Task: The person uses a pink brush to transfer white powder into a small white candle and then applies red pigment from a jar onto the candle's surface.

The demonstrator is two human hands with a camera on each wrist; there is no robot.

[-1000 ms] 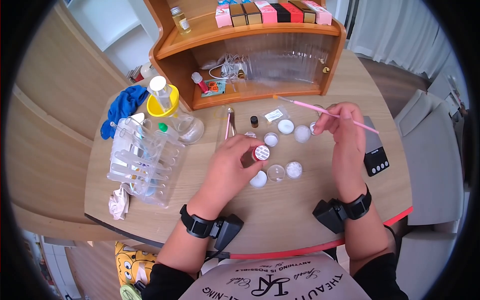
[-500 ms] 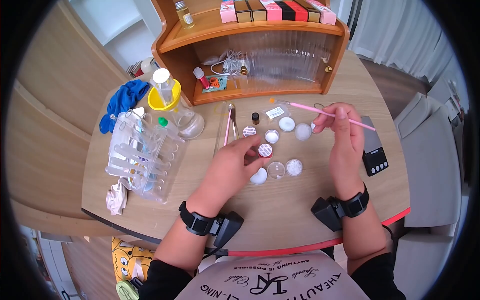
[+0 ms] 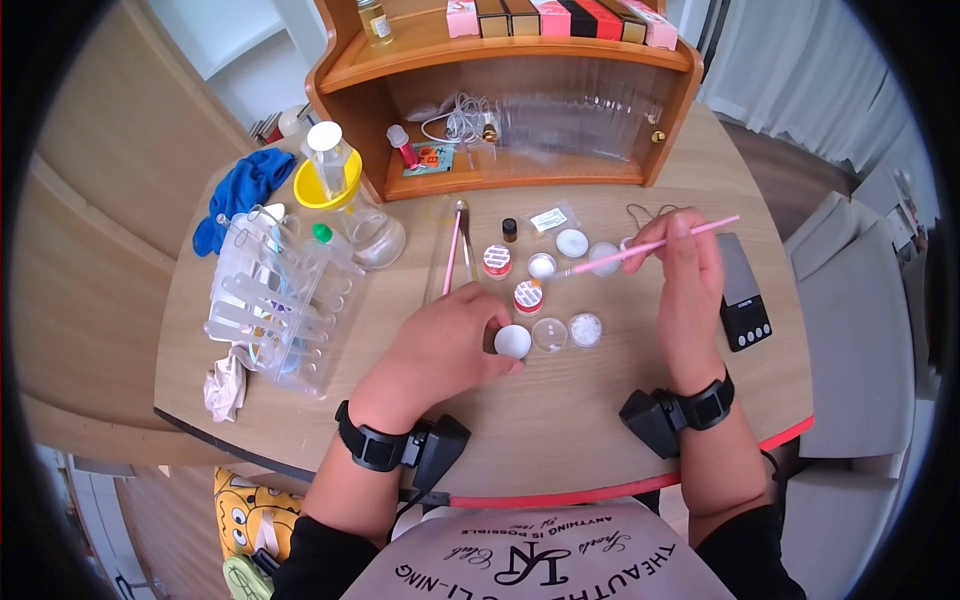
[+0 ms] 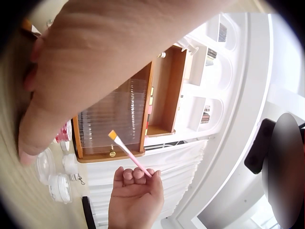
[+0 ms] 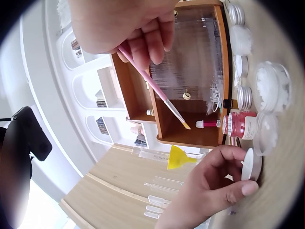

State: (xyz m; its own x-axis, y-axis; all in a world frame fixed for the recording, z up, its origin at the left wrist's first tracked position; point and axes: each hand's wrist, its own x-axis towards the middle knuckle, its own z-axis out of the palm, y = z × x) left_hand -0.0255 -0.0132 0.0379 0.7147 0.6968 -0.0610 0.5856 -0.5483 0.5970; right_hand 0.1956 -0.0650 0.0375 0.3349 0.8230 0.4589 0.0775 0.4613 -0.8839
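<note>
My left hand (image 3: 435, 340) grips a shallow white round container (image 3: 513, 342) between thumb and fingers, low over the table. In the right wrist view the thumb and forefinger lie on opposite sides of this container (image 5: 251, 164). My right hand (image 3: 690, 265) is raised and pinches a pink-handled brush (image 3: 600, 261), its orange bristle tip pointing left and down. Close by my left fingers stands a red jar with a printed lid (image 3: 528, 298), and a second such jar (image 3: 497, 262) is behind it. To the container's right are a clear dish (image 3: 550, 336) and a dish of white pieces (image 3: 586, 330).
Behind the jars are a small round tin (image 3: 541, 265), a white disc (image 3: 572, 243) and a dark little bottle (image 3: 510, 230). A scale (image 3: 747, 320) lies right, a clear rack with pipettes (image 3: 275, 320) left. The wooden cabinet (image 3: 500, 185) stands at the back.
My left hand set down the red jar with the printed lid, moved toward me and took hold of the white container. The brush's bristle end has swung down and toward the jars.
</note>
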